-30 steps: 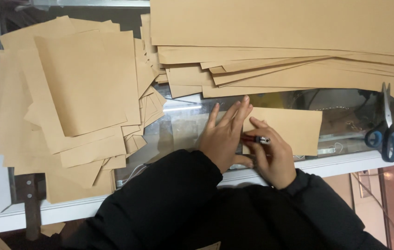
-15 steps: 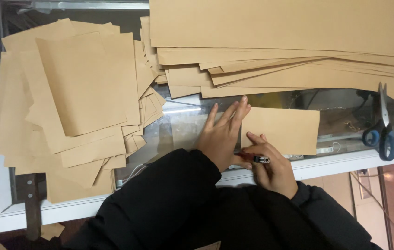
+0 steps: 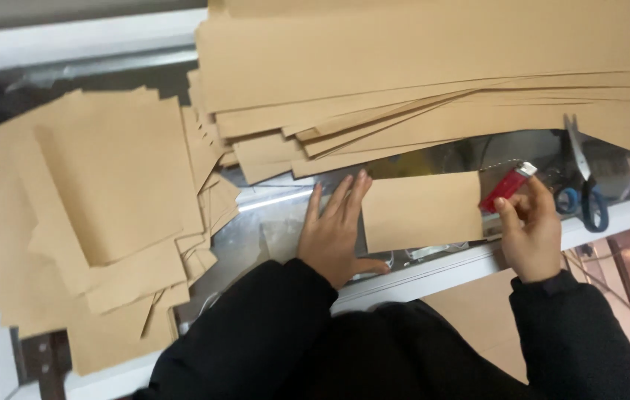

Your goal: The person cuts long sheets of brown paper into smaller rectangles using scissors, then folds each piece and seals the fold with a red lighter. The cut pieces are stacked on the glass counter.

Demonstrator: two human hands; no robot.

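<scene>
Pinching a small red tool (image 3: 504, 189) with a pale tip between the thumb and fingers of the right hand (image 3: 534, 237), lifting it just off the right end of a cut piece of brown paper (image 3: 422, 211). Pressing down with the left hand (image 3: 333, 233) – fingers spread flat, fingertips lying along the piece's left edge, thumb tucked toward the white frame (image 3: 433, 270) at the near side. Pinning that piece to the glass surface (image 3: 270, 222), between the two hands, lengthwise left to right.

Judging the step: holding the piece steady while bringing the tool to its right edge – not touching it yet. Judging the next move: calling for firm, even pressure from the flat hand and a careful lowering of the pale tip onto the paper without shifting it.

Lying just beyond the right hand, blue-handled scissors (image 3: 585, 196), blades pointing away. Spreading to the left, a loose pile of squarish brown sheets (image 3: 107, 192). Fanning across the far side, a stack of long brown strips (image 3: 419, 67), overhanging the glass.
</scene>
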